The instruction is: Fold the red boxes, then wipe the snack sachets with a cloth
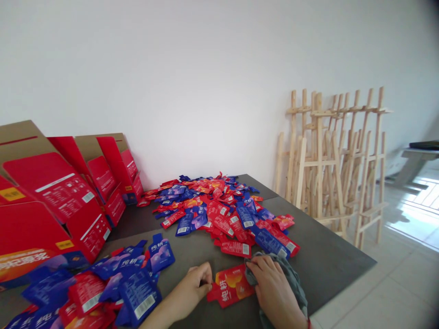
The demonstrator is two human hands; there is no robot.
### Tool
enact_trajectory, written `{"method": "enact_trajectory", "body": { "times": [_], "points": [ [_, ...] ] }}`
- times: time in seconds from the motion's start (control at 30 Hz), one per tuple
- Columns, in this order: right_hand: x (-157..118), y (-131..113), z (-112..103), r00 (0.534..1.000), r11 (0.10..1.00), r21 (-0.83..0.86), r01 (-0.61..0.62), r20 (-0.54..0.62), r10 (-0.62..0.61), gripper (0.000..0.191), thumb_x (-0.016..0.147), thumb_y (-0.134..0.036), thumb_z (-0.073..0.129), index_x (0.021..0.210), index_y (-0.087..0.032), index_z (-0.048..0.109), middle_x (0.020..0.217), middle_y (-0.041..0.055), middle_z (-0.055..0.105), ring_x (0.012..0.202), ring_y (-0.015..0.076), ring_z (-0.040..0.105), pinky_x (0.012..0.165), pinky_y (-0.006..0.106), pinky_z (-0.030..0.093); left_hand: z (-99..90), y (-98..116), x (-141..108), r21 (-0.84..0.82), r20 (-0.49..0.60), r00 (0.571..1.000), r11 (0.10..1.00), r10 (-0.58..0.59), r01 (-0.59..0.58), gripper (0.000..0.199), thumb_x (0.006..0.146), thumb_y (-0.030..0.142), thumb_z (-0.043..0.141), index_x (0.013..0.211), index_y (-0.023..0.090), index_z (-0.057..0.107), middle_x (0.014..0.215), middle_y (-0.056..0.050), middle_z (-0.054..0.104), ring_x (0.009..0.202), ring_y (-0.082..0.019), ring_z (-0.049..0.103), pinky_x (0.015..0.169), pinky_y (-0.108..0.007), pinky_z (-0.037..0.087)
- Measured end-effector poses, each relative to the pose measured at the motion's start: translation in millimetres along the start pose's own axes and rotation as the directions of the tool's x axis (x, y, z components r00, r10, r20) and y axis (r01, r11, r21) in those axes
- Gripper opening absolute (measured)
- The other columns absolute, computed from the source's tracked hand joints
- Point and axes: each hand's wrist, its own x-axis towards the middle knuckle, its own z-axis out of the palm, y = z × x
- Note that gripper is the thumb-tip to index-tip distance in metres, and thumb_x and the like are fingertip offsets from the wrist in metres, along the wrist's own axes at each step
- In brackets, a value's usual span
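A red spouted pouch [230, 285] with an orange fruit print lies flat on the dark table in front of me. My left hand [195, 288] pinches its spout end between thumb and fingers. On the pouch's other end, my right hand [272, 290] presses a bunched grey-green cloth [291, 278], fingers curled over the fabric. Part of the pouch is hidden under the cloth. Just beyond my hands spreads a large heap of red and blue pouches [219, 214]. Another pile of pouches [126, 283] sits left of my left hand.
Open red cardboard boxes [44, 219] line the table's left side. The dark table [322, 256] meets a white wall at the back and ends at an edge on the right. Wooden easels [322, 160] stand on the floor beyond that edge.
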Motion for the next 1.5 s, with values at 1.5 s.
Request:
{"method": "enact_trajectory", "body": {
  "times": [1.5],
  "points": [
    [-1.8,6.4,19.0,1.0,0.989,0.149,0.005,-0.013,-0.003,0.058,0.068,-0.006,0.045,0.119,-0.024,0.065,0.12,0.0026,0.063,0.112,0.0209,0.049,0.097,0.032,0.03,-71.7,-15.2,-7.2,0.463,-0.089,0.993,0.879,-0.077,0.109,0.047,0.079,0.01,0.038,0.096,0.031,0.076,0.093,-0.001,0.072,0.094,-0.02,0.062,0.084,-0.03,0.043]
  ]
}}
